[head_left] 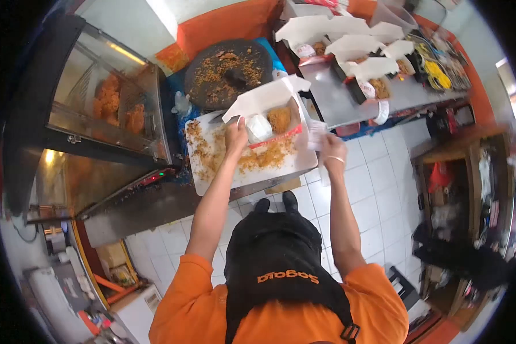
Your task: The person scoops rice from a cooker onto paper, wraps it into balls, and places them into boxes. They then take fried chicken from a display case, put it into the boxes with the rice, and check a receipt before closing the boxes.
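An open takeaway box point(265, 98) with a raised white lid sits over the white cutting board point(203, 182). Inside it are a white wrapped bundle point(259, 129) and a piece of fried chicken point(279, 119). My left hand point(236, 137) grips the box's left front corner, fingers closed. To the right of the box, my right hand point(332, 153) has its fingers closed on a printed paper slip point(316, 135). A whitish strip hangs below that hand; its kind cannot be made out. Golden crumbs point(266, 159) cover much of the board.
Behind the board stands a dark round stone mortar point(203, 86) with crumbs. Several open boxes point(327, 27) with food line the steel table point(335, 106) at the back right. A glass display cabinet point(69, 109) with fried chicken stands left, wooden shelves point(473, 195) right.
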Tool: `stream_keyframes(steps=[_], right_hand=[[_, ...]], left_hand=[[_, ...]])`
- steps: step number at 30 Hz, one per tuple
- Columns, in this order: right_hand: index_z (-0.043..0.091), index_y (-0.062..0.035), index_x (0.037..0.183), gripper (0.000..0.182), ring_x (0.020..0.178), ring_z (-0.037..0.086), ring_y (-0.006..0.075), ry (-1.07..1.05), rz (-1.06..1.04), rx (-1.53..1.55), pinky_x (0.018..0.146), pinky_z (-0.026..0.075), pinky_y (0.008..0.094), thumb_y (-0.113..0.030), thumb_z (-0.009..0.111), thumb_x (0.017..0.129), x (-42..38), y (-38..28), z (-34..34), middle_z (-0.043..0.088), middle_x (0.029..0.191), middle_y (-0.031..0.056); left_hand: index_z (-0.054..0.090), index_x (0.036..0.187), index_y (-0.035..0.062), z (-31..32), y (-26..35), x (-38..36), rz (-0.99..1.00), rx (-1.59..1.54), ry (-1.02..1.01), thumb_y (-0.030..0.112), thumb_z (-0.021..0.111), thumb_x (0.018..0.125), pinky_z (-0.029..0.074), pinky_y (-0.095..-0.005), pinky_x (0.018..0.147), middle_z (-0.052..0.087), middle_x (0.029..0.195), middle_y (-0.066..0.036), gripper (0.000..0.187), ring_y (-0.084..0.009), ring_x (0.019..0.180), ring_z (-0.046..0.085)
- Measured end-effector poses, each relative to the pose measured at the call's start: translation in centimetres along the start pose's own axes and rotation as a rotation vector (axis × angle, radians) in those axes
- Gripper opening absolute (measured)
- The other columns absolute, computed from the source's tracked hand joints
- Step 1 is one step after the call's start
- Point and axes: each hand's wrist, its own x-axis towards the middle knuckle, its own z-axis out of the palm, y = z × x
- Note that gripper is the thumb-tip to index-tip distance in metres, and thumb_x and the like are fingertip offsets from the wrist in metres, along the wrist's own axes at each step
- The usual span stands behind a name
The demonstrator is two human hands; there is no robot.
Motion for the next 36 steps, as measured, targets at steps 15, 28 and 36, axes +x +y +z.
stream_keyframes(steps=[15, 28, 36], right_hand=[[0.071, -0.0069, 0.081, 0.026, 0.078, 0.070, 0.0370, -0.460, -0.600, -0.352, 0.069, 0.054, 0.0466, -0.028, 0.059, 0.089, -1.1, -13.7, 8.7, 0.070, 0.078, 0.0180], [0.073, -0.0025, 0.093, 0.033, 0.080, 0.069, 0.0337, -0.394, -0.394, -0.174, 0.072, 0.052, 0.0427, -0.034, 0.065, 0.094, -1.8, -13.5, 9.2, 0.071, 0.087, 0.0202], [0.051, -0.0023, 0.141, 0.057, 0.083, 0.053, 0.0097, -0.573, -0.134, 0.951, 0.071, 0.043, 0.0237, -0.037, 0.063, 0.097, -37.6, -34.4, 14.9, 0.065, 0.115, 0.0074]], left_hand=[[0.067, 0.118, 0.0020, -7.9, 1.9, -9.7, -0.333, -0.443, 0.032, 0.033, 0.062, 0.098, 0.054, -0.0265, 0.073, 0.069, 0.097, -0.004, 0.037, -0.0117, 0.085, 0.064], [0.065, 0.123, 0.0043, -25.1, -9.5, -48.7, -0.837, -0.608, 0.634, 0.019, 0.060, 0.099, 0.057, -0.0319, 0.082, 0.070, 0.114, -0.007, 0.030, -0.0183, 0.100, 0.068], [0.039, 0.145, 0.0049, -36.1, -10.6, -44.4, 0.010, -0.459, 0.304, 0.019, 0.083, 0.082, 0.051, -0.0367, 0.100, 0.041, 0.149, -0.010, 0.078, -0.0195, 0.115, 0.059]])
